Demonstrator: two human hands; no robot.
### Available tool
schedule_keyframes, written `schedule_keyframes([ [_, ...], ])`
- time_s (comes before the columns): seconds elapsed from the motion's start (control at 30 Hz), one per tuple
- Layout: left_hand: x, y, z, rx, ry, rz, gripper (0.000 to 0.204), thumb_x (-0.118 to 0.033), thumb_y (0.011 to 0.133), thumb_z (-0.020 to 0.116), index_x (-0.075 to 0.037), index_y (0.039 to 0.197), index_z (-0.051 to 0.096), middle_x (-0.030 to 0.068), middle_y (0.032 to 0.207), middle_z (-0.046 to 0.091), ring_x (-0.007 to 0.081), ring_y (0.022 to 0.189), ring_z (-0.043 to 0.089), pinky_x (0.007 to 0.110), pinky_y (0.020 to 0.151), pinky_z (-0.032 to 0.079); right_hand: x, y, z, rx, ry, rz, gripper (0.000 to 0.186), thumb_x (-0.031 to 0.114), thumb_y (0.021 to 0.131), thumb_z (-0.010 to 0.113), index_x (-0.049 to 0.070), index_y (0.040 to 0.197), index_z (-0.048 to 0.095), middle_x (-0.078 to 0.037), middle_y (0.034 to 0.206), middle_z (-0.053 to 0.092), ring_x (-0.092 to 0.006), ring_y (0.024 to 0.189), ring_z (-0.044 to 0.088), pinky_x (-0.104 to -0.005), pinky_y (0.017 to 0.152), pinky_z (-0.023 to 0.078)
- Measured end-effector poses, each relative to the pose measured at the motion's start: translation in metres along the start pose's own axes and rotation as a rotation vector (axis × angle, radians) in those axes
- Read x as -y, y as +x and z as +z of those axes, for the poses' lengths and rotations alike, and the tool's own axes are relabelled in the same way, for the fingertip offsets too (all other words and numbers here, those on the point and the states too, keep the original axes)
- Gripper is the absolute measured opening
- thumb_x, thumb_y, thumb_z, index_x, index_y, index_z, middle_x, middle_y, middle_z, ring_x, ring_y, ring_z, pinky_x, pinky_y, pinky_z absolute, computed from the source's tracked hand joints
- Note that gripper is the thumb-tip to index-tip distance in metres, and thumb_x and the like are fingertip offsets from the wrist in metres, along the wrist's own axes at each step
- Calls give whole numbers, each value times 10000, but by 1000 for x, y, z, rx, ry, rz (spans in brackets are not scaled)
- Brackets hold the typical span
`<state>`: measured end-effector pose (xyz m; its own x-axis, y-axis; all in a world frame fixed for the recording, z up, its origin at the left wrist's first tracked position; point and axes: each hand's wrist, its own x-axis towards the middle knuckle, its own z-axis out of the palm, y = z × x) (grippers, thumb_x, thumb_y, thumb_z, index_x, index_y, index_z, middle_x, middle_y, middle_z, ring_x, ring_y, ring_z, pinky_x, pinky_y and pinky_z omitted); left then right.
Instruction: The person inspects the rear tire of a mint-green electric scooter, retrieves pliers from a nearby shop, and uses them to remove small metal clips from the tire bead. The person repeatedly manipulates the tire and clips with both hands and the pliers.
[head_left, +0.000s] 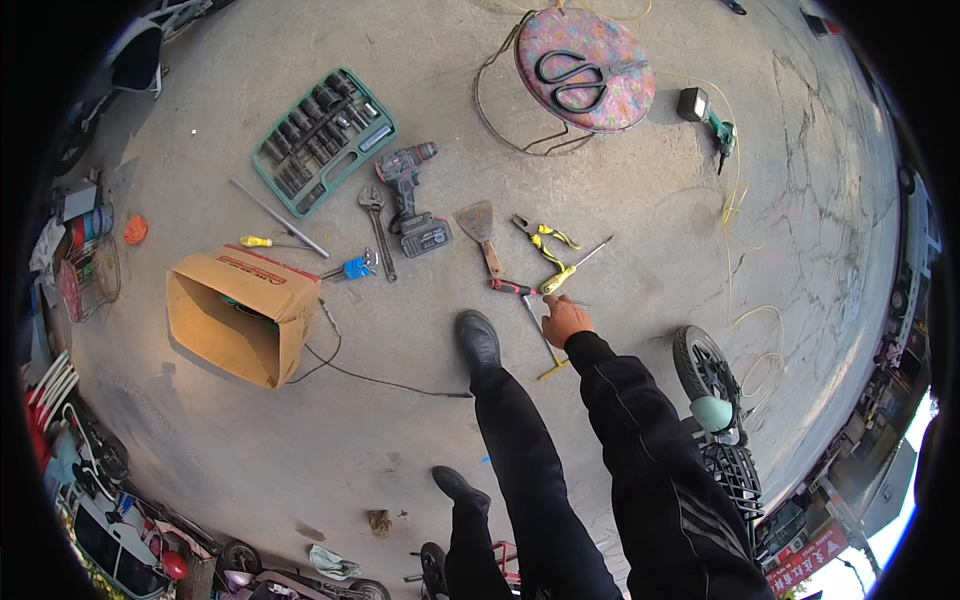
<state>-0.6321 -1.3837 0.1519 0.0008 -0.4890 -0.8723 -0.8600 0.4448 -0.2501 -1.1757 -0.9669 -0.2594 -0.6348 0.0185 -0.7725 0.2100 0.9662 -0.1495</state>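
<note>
My right hand (567, 321) reaches down over the ground, its thumb and index finger apart and the other fingers partly hidden. The fingertips are right beside the handle end of a yellow screwdriver (556, 281); whether they touch it I cannot tell. A red-and-black handled screwdriver (513, 287) lies just left of the fingers. Yellow-handled pliers (545, 240) rest beyond, with a scraper (478, 232) to their left. Below the hand is a T-handle wrench (551, 368) with a yellow grip. My left hand is out of view.
A cordless drill (403, 190), adjustable wrench (377, 228), socket set (325, 140) and cardboard box (290, 325) lie to the left. Scissors (580, 82) rest on a round stool (540, 45). A green tool (712, 125) and a small-wheeled bike (708, 370) are on the right.
</note>
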Motion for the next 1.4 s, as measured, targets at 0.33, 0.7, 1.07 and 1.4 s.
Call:
schedule_keyframes([
  [0.33,-67,14,-60,111,79,-171,279,-332,925,649,-59,931,703,209,841,715,384,826,717,489,764,569,-18,167,47,-26,-512,-105,223,141,854,651,75,1064,690,-168,1197,582,-336,1121,629,-462,934,500],
  [0.7,-19,23,-47,97,-108,-75,297,-344,935,615,-58,919,693,222,847,711,405,847,711,518,773,561,53,95,-35,-288,-133,-117,130,109,893,617,25,958,541,-235,897,688,-449,858,678,-540,758,527],
  [1.07,215,118,26,-86,-298,-57,317,-355,946,582,-56,906,683,235,853,707,426,869,705,547,783,554,252,-227,-69,3,-500,-152,237,145,809,659,44,1008,740,-231,969,731,-410,959,698,-497,868,553],
  [1.4,410,317,-313,-380,-771,0,248,-312,899,678,-66,925,694,137,902,756,329,907,730,451,821,576,478,-388,83,188,-599,28,473,505,759,721,43,828,789,-205,873,752,-337,915,737,-422,840,574],
])
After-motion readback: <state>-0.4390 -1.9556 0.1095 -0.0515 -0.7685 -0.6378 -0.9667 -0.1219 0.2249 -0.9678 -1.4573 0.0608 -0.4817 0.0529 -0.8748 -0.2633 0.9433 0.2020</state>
